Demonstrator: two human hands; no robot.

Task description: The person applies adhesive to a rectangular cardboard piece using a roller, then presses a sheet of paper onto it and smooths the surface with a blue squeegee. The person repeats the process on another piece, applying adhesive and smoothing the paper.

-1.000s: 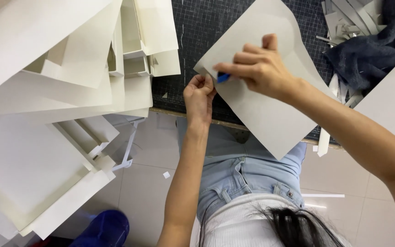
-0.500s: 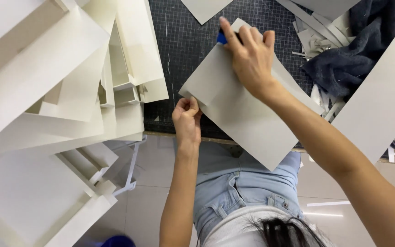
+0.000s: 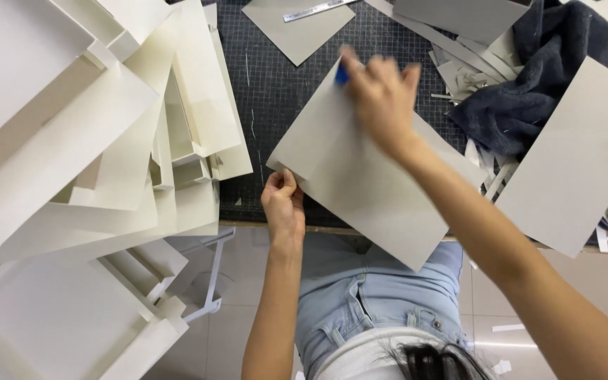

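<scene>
A grey cardboard sheet (image 3: 360,176) lies tilted on the dark cutting mat (image 3: 276,84), its near corner hanging over the table edge. My left hand (image 3: 283,204) pinches the sheet's near-left corner. My right hand (image 3: 381,98) presses down near the sheet's far corner and holds a small blue tool (image 3: 342,74), of which only the tip shows under the fingers. The right hand is blurred by motion.
Stacks of white folded board pieces (image 3: 107,141) fill the left side. A dark blue cloth (image 3: 536,91) and card strips lie at the right, with another grey sheet (image 3: 578,155) over them. A metal ruler (image 3: 318,10) rests on a grey sheet at the far edge.
My right hand has slid with the blue tool along the sheet, away from my body toward the far corner. My left hand kept hold of the near corner. The view shifted downward.
</scene>
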